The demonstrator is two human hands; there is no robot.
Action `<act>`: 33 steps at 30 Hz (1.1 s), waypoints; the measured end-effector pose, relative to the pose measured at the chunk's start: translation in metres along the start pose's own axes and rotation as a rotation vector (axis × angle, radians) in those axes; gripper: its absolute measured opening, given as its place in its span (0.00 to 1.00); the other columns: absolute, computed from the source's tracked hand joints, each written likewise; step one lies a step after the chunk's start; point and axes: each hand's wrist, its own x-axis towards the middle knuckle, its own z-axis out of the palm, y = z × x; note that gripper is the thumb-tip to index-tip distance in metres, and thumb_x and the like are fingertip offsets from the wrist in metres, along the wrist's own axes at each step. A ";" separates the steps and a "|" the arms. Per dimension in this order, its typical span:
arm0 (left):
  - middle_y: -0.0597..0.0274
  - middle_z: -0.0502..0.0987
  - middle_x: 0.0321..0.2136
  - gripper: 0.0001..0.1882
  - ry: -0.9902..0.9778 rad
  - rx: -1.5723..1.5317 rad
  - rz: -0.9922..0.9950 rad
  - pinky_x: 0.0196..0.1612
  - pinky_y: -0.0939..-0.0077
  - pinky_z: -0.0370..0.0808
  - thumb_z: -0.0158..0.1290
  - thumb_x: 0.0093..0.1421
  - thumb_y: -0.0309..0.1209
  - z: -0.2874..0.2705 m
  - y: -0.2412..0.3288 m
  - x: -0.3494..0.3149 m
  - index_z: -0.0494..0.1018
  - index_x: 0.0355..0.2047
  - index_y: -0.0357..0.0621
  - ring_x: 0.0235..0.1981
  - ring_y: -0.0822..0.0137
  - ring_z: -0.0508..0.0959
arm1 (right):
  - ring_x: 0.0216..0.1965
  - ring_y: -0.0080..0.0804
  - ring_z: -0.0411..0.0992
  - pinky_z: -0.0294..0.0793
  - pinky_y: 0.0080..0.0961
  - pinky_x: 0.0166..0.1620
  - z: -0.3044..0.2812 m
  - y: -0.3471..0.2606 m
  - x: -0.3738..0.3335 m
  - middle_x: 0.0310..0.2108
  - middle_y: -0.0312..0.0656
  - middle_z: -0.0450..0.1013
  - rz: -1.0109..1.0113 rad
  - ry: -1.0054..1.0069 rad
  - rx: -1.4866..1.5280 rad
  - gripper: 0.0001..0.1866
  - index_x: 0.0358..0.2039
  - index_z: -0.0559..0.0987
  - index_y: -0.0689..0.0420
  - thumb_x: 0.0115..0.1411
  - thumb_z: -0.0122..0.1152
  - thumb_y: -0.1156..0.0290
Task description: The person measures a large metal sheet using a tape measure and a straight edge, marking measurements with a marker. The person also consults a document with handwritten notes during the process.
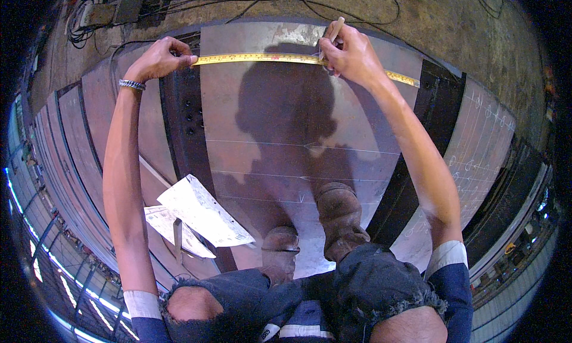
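The left hand [158,58] pinches one end of a yellow tape measure [262,58] between thumb and fingers, closed tight on it at the near edge of a dark steel beam [182,128]. From those fingers the tape runs straight across the far end of a wide steel plate [268,140] to the right hand [351,54] and goes on past it, ending over a second dark beam [432,104]. The right hand presses down on the tape while its fingers are closed around a pale marking stick [333,30], whose lower tip meets the plate just beside the tape and whose upper end points away from the person. A beaded bracelet [131,84] sits on the left wrist. Nearer the person than both sets of fingers, thin chalk lines cross the plate, and two worn brown boots [339,215] stand on it. Below the left forearm, some printed paper sheets [199,215] lie on the steel. Beyond the fingers, past the plate's far edge, black cables [262,0] trail over a dusty floor [453,21].
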 end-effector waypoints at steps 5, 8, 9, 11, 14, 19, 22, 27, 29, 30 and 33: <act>0.58 0.78 0.23 0.21 -0.022 0.024 0.011 0.37 0.66 0.72 0.59 0.56 0.48 -0.001 -0.004 0.004 0.82 0.29 0.40 0.29 0.65 0.76 | 0.21 0.32 0.76 0.74 0.30 0.26 0.003 0.003 -0.001 0.19 0.43 0.74 -0.220 0.166 -0.244 0.11 0.31 0.72 0.60 0.65 0.55 0.66; 0.58 0.79 0.23 0.21 0.010 -0.005 0.018 0.36 0.66 0.71 0.60 0.55 0.48 0.001 -0.004 0.002 0.82 0.29 0.40 0.29 0.65 0.76 | 0.29 0.53 0.76 0.74 0.41 0.33 -0.002 -0.010 0.010 0.24 0.52 0.74 -0.550 0.743 -0.333 0.10 0.30 0.73 0.60 0.60 0.61 0.67; 0.58 0.79 0.23 0.21 0.018 -0.019 0.013 0.36 0.66 0.71 0.60 0.55 0.49 0.002 -0.003 0.002 0.82 0.29 0.40 0.28 0.65 0.76 | 0.27 0.46 0.75 0.73 0.37 0.32 -0.010 -0.014 0.007 0.24 0.50 0.74 -0.497 0.759 -0.323 0.10 0.31 0.73 0.60 0.61 0.60 0.67; 0.58 0.79 0.23 0.21 0.012 -0.014 -0.020 0.36 0.66 0.72 0.60 0.55 0.49 0.001 -0.002 -0.001 0.82 0.28 0.40 0.28 0.65 0.76 | 0.24 0.33 0.75 0.73 0.29 0.30 -0.026 -0.023 -0.007 0.24 0.46 0.75 -0.395 0.782 -0.293 0.10 0.33 0.74 0.61 0.64 0.59 0.67; 0.58 0.79 0.23 0.22 0.028 -0.010 0.009 0.35 0.66 0.72 0.60 0.55 0.49 0.003 -0.009 0.002 0.82 0.28 0.39 0.28 0.66 0.76 | 0.27 0.45 0.75 0.73 0.36 0.32 -0.036 -0.013 -0.018 0.24 0.50 0.74 -0.377 0.792 -0.253 0.09 0.32 0.73 0.60 0.63 0.59 0.67; 0.59 0.79 0.22 0.22 0.116 -0.002 0.051 0.35 0.66 0.72 0.61 0.54 0.49 0.008 -0.009 0.000 0.81 0.28 0.39 0.27 0.66 0.76 | 0.27 0.49 0.76 0.74 0.38 0.32 -0.047 -0.001 -0.038 0.24 0.50 0.75 -0.323 0.829 -0.306 0.09 0.32 0.72 0.60 0.63 0.58 0.67; 0.59 0.79 0.22 0.21 0.092 -0.001 0.034 0.35 0.67 0.72 0.60 0.55 0.48 0.006 -0.008 0.000 0.81 0.28 0.39 0.26 0.66 0.76 | 0.26 0.44 0.76 0.74 0.35 0.32 -0.050 -0.003 -0.051 0.24 0.48 0.75 -0.237 0.824 -0.217 0.10 0.32 0.73 0.60 0.63 0.59 0.66; 0.60 0.78 0.21 0.20 0.144 0.022 0.024 0.33 0.69 0.72 0.59 0.57 0.47 0.008 -0.006 -0.007 0.81 0.29 0.39 0.26 0.68 0.76 | 0.26 0.38 0.76 0.74 0.31 0.33 -0.061 -0.009 -0.074 0.23 0.45 0.75 -0.181 0.861 -0.163 0.11 0.33 0.74 0.60 0.64 0.59 0.65; 0.57 0.80 0.31 0.25 0.042 0.015 -0.051 0.41 0.69 0.73 0.58 0.58 0.50 0.004 0.004 -0.010 0.80 0.36 0.36 0.34 0.65 0.78 | 0.26 0.35 0.76 0.74 0.30 0.33 -0.064 -0.008 -0.082 0.23 0.45 0.75 -0.243 0.916 -0.178 0.12 0.33 0.74 0.61 0.64 0.59 0.64; 0.55 0.81 0.36 0.27 -0.010 0.010 -0.088 0.46 0.69 0.74 0.57 0.59 0.51 0.002 0.007 -0.012 0.79 0.40 0.35 0.38 0.63 0.80 | 0.25 0.30 0.76 0.75 0.27 0.32 -0.067 -0.009 -0.091 0.24 0.44 0.76 -0.173 0.912 -0.142 0.12 0.34 0.74 0.61 0.64 0.59 0.65; 0.59 0.81 0.36 0.25 0.072 -0.033 -0.081 0.42 0.72 0.74 0.52 0.64 0.50 0.000 0.002 -0.029 0.79 0.42 0.36 0.36 0.67 0.78 | 0.24 0.24 0.75 0.76 0.23 0.29 -0.070 -0.024 -0.107 0.25 0.43 0.76 -0.199 0.940 0.062 0.10 0.36 0.73 0.62 0.65 0.59 0.67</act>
